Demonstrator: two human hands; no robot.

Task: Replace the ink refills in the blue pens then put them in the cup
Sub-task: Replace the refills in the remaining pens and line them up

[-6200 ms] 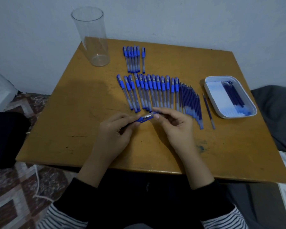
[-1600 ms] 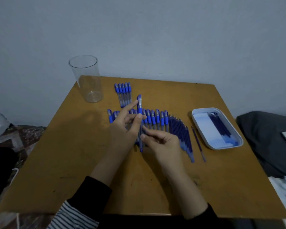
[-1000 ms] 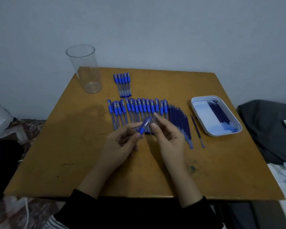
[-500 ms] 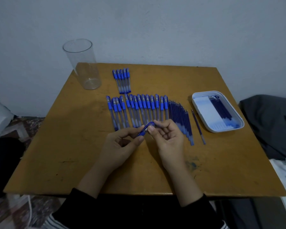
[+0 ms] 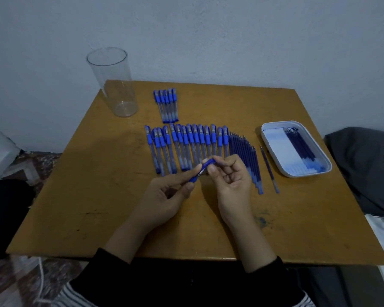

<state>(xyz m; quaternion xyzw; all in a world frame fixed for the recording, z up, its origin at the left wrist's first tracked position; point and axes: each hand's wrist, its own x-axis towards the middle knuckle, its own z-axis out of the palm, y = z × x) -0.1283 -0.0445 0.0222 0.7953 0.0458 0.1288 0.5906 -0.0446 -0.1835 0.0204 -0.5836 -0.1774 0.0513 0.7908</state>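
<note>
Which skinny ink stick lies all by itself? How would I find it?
Look at the right side of the brown table, where a white tray sits. Between that tray and the packed row of dark refills lies one thin refill. It alone touches no neighbour.

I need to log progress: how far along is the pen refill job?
No pen is in the cup yet; it stands empty. Near the back edge, five pens lie set apart, possibly refilled; I cannot tell. In hand: the left hand and right hand pinch one blue pen. To do: the long row of pens, with loose refills beside it.
</note>
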